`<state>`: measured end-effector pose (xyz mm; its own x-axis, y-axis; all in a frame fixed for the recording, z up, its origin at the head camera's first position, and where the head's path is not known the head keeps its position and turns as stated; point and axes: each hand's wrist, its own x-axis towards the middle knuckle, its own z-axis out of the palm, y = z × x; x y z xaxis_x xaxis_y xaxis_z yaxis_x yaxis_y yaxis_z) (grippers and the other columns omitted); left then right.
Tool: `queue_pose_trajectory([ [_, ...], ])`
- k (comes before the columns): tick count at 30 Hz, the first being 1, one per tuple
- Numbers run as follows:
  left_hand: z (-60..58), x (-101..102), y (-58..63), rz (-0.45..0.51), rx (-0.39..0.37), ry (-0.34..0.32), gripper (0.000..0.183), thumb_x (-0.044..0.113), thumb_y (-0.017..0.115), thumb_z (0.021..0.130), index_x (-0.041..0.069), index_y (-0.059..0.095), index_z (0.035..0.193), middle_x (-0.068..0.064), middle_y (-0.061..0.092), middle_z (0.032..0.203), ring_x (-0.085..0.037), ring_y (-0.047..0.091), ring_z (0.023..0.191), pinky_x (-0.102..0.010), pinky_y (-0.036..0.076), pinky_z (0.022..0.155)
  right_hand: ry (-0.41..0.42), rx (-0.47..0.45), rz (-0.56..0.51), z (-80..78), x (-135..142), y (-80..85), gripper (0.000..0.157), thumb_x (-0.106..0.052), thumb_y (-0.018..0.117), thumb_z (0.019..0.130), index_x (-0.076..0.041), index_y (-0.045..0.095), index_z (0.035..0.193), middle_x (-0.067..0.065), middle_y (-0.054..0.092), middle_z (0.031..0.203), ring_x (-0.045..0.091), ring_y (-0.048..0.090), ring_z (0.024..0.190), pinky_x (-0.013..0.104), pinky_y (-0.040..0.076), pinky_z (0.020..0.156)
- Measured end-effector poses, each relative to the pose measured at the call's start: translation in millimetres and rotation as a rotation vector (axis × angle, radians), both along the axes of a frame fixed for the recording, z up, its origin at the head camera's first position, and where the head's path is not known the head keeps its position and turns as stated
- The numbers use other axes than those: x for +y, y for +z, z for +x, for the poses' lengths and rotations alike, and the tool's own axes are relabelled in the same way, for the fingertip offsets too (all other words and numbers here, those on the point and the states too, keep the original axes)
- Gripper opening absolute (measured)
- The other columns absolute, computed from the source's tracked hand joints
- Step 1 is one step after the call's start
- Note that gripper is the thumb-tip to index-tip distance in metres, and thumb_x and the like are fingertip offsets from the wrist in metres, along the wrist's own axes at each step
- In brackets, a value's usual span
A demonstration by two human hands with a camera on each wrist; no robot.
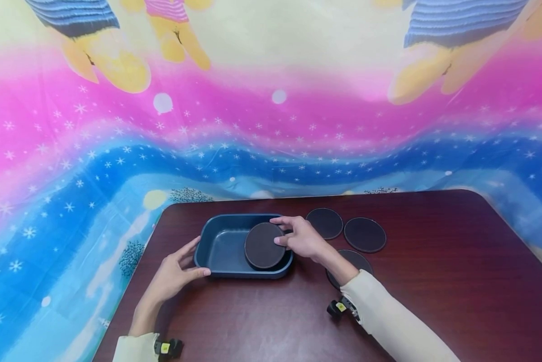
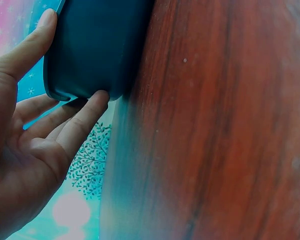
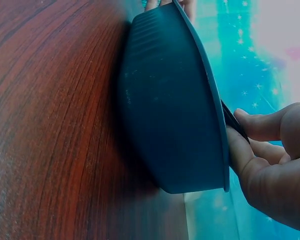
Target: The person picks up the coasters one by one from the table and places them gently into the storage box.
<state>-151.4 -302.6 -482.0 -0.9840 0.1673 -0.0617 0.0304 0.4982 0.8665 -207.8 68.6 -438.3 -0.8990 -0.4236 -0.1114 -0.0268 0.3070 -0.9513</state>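
Cloth: a bright printed cloth (image 1: 271, 125) hangs behind everything, in cream, pink and blue, scattered with white snowflakes; cartoon figures in striped clothes are cut off at the top.
Bench: a dark reddish-brown bench (image 1: 456, 291) with wood grain and rounded far corners.
Sleeves: the person's cream left sleeve (image 1: 134, 348) and right sleeve (image 1: 397, 322) reach in from the near side.
Dish: a deep blue, rounded rectangular dish (image 1: 223, 254) sits upright on the bench, left of centre.
Left hand: the left hand (image 1: 173, 274) rests against the dish's left end, its grip spread, thumb and fingers apart around the near corner.
Right hand: the right hand (image 1: 303, 237) has its grip clamped on a coaster, thumb and fingers together at the right edge.
Held coaster: the dark round held coaster (image 1: 263, 246) tilts over the dish's right half; whether it touches the bottom cannot be told.
Other coasters: three matching coasters (image 1: 365, 235) lie flat to the right of the dish, one partly hidden by the right forearm.
Cameras: a small black camera (image 1: 336, 308) with a yellow label at each wrist.
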Motion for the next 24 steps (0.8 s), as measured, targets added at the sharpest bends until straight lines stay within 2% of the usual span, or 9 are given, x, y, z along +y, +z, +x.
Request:
queue_pose_trajectory([
  [7,0.3,0,1.4,0.001,-0.014,0.001,0.095,0.024,0.089,0.091,0.02,0.036,0.17,-0.024,0.048,0.165,-0.044,0.061,0.141,-0.036,0.064,0.097,-0.003,0.0,0.01,-1.3,-2,-2.4,0.054,-0.003,0.071,0.101,-0.008,0.059,0.153,0.022,0.068,0.141,0.02,0.078,0.104,0.032,0.063,0.082],
  [11,1.6,-1,2.7,0.006,-0.022,0.005,0.094,0.021,0.088,0.092,0.02,0.035,0.17,-0.025,0.048,0.165,-0.045,0.059,0.143,-0.035,0.064,0.096,0.027,0.014,0.021,-2.7,-3,-3.8,0.054,-0.002,0.071,0.101,-0.007,0.059,0.154,0.025,0.065,0.145,0.023,0.078,0.109,0.032,0.063,0.083],
  [15,1.9,-1,2.6,0.003,-0.015,0.003,0.094,0.02,0.088,0.091,0.018,0.036,0.169,-0.025,0.048,0.164,-0.045,0.058,0.143,-0.035,0.064,0.096,0.057,0.076,0.041,-0.9,-2,-0.5,0.051,-0.005,0.07,0.104,-0.003,0.058,0.154,0.024,0.062,0.151,0.03,0.073,0.126,0.038,0.063,0.095],
  [19,1.0,-1,1.7,0.005,-0.008,0.0,0.095,0.021,0.089,0.091,0.019,0.036,0.169,-0.025,0.048,0.165,-0.044,0.058,0.144,-0.034,0.065,0.095,0.031,0.175,0.072,2.9,3,7.2,0.048,-0.013,0.069,0.106,-0.008,0.061,0.152,0.013,0.061,0.157,0.033,0.061,0.144,0.046,0.057,0.111],
  [21,0.5,-1,1.3,0.006,-0.011,-0.002,0.095,0.022,0.089,0.091,0.019,0.036,0.169,-0.024,0.048,0.165,-0.044,0.057,0.144,-0.034,0.065,0.095,0.01,0.198,0.072,3.4,8,9.0,0.048,-0.015,0.069,0.106,-0.011,0.061,0.153,0.011,0.06,0.158,0.032,0.06,0.145,0.048,0.057,0.111],
  [24,-0.2,-1,1.2,0.012,-0.017,-0.004,0.094,0.022,0.089,0.091,0.02,0.036,0.169,-0.024,0.047,0.166,-0.044,0.057,0.144,-0.034,0.065,0.095,-0.01,0.185,0.027,4.1,20,7.1,0.049,-0.015,0.068,0.107,-0.012,0.059,0.154,0.014,0.059,0.159,0.033,0.062,0.143,0.048,0.058,0.109],
])
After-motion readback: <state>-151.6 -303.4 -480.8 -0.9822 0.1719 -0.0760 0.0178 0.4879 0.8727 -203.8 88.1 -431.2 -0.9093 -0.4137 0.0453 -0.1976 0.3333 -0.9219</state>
